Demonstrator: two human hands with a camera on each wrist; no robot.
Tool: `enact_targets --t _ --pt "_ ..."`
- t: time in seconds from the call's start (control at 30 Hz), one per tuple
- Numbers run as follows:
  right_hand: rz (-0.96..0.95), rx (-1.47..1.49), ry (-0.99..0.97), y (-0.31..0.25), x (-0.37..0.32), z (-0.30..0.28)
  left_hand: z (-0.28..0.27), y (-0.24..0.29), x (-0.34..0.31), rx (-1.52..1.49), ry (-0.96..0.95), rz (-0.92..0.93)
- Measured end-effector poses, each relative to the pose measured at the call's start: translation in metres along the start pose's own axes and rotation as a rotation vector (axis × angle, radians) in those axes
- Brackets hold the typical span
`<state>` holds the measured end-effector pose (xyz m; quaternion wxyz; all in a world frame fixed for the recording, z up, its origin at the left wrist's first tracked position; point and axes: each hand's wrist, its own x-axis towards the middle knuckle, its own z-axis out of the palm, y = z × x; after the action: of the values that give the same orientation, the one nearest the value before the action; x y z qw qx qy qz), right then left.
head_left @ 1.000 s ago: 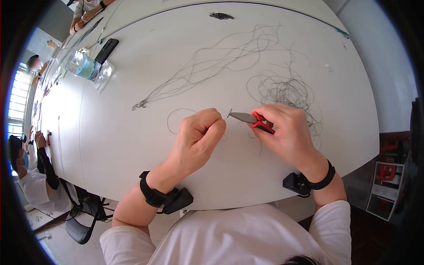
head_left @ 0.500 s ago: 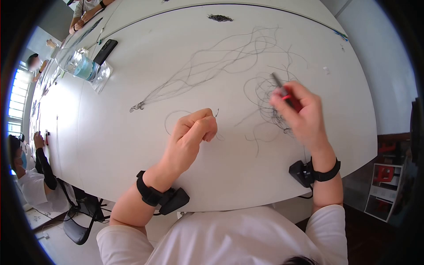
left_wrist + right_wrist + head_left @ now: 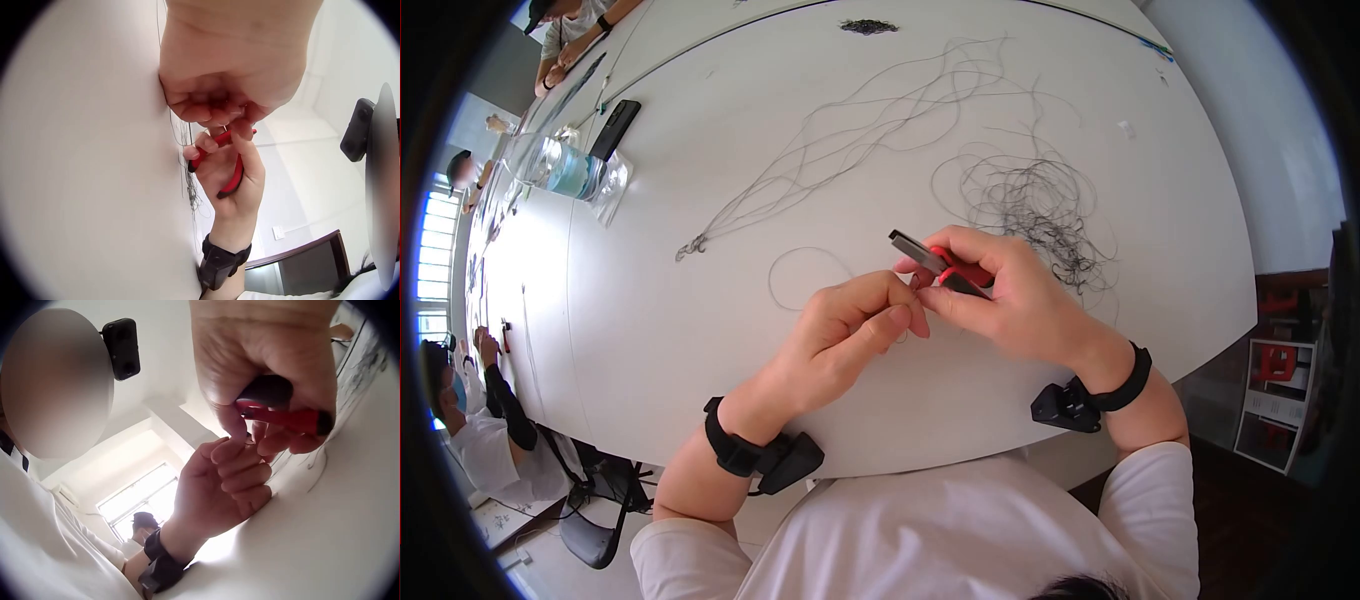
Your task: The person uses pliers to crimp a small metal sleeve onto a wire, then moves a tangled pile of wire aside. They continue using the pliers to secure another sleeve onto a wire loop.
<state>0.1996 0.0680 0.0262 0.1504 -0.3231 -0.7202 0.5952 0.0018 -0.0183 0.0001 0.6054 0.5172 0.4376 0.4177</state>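
In the head view the left hand [image 3: 845,340] has its fingers curled, with thumb and fingertips pinching a thin wire piece that is mostly hidden. The right hand [image 3: 1015,300] grips red-handled pliers [image 3: 918,252], whose grey jaws point up and left above the left fingertips, clear of the wire. Fingertips of both hands meet over the table. The left wrist view shows a short bit of wire [image 3: 225,128] between the two hands, below the left hand [image 3: 237,56]. In the right wrist view, the pliers' red handle [image 3: 284,419] lies across the right hand's fingers.
A tangle of thin dark wires [image 3: 1040,195] lies beyond the right hand. Long strands run to a hooked end [image 3: 692,247] at the left. Farther off are a dark pile [image 3: 869,27], a phone [image 3: 616,130] and a clear bottle [image 3: 568,170]. Other people sit at the left.
The right hand swung out over the tangle with the pliers, then came back to the left fingertips. The pliers' jaws, earlier at the wire tip, now point away. The left hand stayed nearly in place.
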Motion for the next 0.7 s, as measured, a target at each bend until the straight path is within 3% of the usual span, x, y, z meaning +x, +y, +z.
enact_targets --t 0.17,0.7 --pt "-0.004 0.144 0.068 0.0003 -0.0013 0.0022 -0.0039 0.0077 0.0 0.109 -0.001 -0.093" --pt "-0.085 0.009 0.109 0.0021 -0.0026 -0.0023 -0.0002 0.0044 0.0006 0.103 0.142 -0.104"
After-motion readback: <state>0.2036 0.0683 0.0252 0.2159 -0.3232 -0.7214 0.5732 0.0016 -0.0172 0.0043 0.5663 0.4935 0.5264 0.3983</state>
